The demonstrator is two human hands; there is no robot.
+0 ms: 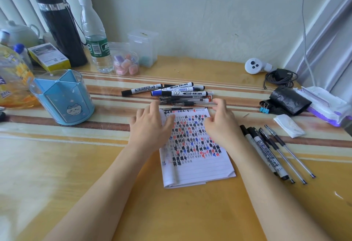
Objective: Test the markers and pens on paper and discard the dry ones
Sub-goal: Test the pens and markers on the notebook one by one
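Looking down at a glossy yellow bench (pixel 76 164) with brown and cream stripes, pushed up against a pale wall.

Lying at the centre, a lined notepad (pixel 198 166), its upper part crowded with black, red and blue hash marks, its near corners curled.

Spread over the pad's top left corner, the left grip (pixel 152 126), fingers straight and fanned, tips reaching just past the far edge.

Poised at the top right corner, the right grip (pixel 221 122), fingers loosely curled, tips against the near side of a heap of markers and pens (pixel 181 94); cannot tell whether pinching a thin pen there.

Lying just beyond the pad's far edge, that heap: white whiteboard markers behind, slim clear pens in front.

Set apart right of the pad, a second row of markers and pens (pixel 270 149), angled side by side.

Standing well left of the pad, a blue pen holder (pixel 62 98).

Leaving open bench between holder and left forearm, and along the whole near edge.

Crowding the right edge: a black roll (pixel 289 101), a blue binder clip (pixel 264 108), a folded tissue (pixel 289 128).

Lining the back left: a black flask (pixel 61 27), a water bottle (pixel 95 37), a jar of erasers (pixel 125 63).
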